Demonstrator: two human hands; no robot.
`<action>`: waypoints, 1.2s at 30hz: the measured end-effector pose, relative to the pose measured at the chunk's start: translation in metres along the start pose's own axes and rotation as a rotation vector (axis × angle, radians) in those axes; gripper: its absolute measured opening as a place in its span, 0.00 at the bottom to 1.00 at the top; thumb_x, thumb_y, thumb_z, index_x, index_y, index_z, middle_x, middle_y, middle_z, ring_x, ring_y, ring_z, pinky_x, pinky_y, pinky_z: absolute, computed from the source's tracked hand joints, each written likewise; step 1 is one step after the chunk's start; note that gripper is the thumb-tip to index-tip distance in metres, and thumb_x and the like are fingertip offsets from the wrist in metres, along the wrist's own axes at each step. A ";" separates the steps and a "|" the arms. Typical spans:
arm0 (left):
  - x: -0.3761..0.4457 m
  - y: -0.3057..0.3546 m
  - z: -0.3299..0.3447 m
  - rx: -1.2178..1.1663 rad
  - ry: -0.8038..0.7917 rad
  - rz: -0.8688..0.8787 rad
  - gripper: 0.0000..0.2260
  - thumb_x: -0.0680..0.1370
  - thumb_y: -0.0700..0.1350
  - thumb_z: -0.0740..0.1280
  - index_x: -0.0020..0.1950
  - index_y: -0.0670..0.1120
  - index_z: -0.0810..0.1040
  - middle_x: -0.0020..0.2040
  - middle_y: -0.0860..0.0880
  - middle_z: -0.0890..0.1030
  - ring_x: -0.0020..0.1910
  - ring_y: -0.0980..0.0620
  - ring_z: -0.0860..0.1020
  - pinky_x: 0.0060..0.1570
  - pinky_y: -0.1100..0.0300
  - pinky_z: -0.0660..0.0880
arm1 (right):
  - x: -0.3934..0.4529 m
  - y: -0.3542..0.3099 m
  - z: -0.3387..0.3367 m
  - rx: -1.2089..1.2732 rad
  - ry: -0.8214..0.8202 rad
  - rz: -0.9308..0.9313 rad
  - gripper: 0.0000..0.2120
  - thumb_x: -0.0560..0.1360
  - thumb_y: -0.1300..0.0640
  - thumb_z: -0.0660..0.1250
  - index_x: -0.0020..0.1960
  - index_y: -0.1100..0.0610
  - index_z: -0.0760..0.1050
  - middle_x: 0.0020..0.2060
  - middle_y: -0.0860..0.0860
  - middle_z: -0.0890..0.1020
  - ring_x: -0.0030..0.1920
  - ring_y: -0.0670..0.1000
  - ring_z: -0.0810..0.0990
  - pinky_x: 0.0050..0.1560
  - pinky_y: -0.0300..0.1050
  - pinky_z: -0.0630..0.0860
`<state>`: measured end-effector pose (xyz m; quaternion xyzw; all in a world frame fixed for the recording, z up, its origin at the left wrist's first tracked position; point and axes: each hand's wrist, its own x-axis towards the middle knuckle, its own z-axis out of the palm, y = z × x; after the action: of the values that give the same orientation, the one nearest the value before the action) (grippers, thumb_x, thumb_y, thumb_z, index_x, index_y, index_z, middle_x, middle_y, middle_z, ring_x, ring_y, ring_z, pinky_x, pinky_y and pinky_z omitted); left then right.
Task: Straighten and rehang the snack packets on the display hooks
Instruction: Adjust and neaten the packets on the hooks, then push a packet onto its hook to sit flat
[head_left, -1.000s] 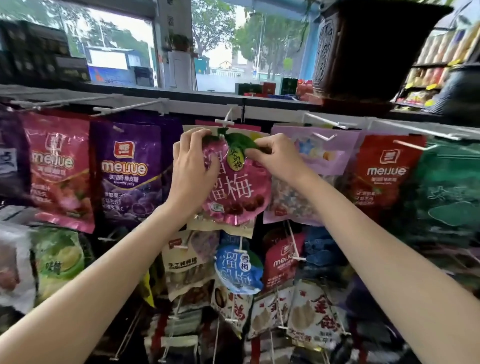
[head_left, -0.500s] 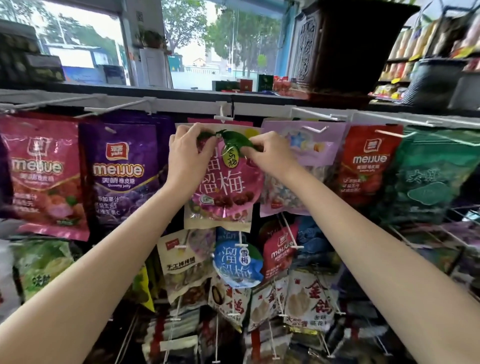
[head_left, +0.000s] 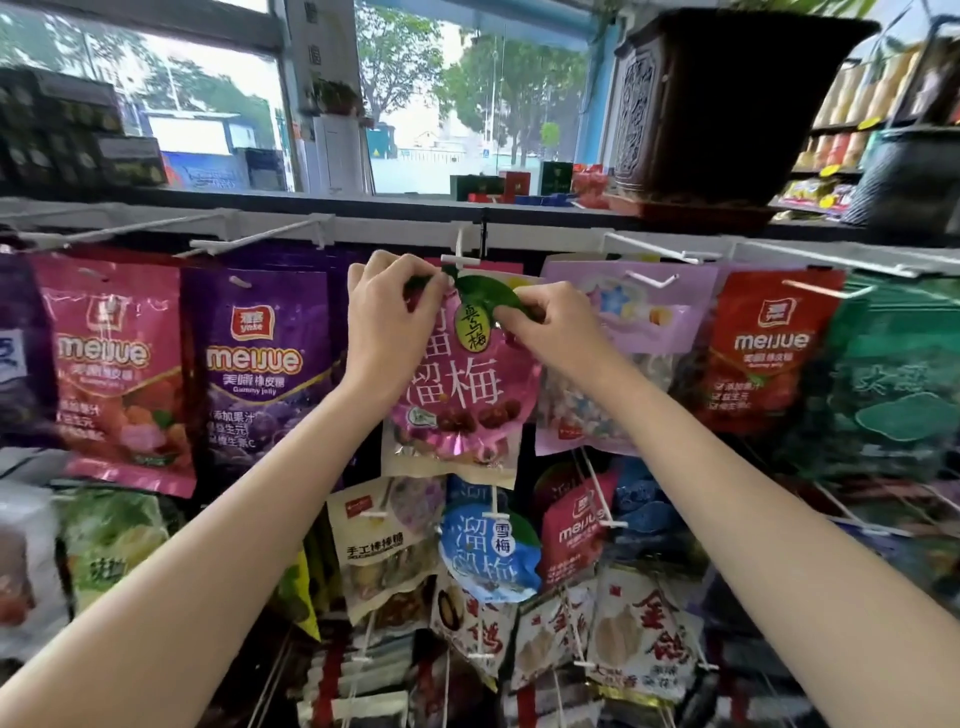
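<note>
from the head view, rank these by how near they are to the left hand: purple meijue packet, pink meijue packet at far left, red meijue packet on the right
1. purple meijue packet, directly beside the left hand, on its left.
2. pink meijue packet, one hook further left.
3. red meijue packet, across on the right, beyond the right hand and the plum packet both hands grip.

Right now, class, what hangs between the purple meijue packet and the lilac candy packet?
In the head view, the pink plum packet, its top pinched by the left hand and the right hand.

pink plum packet (head_left: 467, 395), purple jelly packet (head_left: 265, 364)
</note>
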<state>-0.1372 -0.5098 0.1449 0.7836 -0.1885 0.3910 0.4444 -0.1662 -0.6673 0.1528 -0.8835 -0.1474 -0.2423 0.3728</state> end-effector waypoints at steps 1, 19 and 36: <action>0.000 0.000 0.001 -0.001 -0.017 -0.002 0.05 0.77 0.45 0.65 0.46 0.45 0.79 0.43 0.52 0.72 0.49 0.52 0.65 0.43 0.77 0.59 | 0.000 0.001 -0.001 -0.009 0.003 -0.006 0.11 0.77 0.58 0.64 0.43 0.64 0.80 0.31 0.54 0.78 0.29 0.46 0.71 0.29 0.33 0.65; -0.092 -0.018 0.057 0.165 -0.410 0.395 0.10 0.72 0.40 0.55 0.45 0.40 0.75 0.44 0.46 0.75 0.45 0.52 0.68 0.47 0.63 0.64 | -0.062 0.086 -0.026 -0.267 -0.154 0.245 0.09 0.77 0.62 0.62 0.45 0.64 0.81 0.41 0.58 0.83 0.41 0.54 0.81 0.50 0.51 0.76; -0.134 -0.012 0.109 0.388 -0.965 0.205 0.14 0.78 0.37 0.58 0.61 0.44 0.75 0.61 0.48 0.73 0.59 0.48 0.71 0.59 0.53 0.67 | -0.091 0.223 0.015 -0.245 -0.364 0.328 0.09 0.75 0.64 0.65 0.53 0.61 0.80 0.50 0.54 0.82 0.50 0.51 0.79 0.40 0.34 0.65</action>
<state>-0.1642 -0.6023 0.0012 0.9199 -0.3714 0.0549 0.1133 -0.1397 -0.8151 -0.0365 -0.9632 -0.0362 -0.0318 0.2645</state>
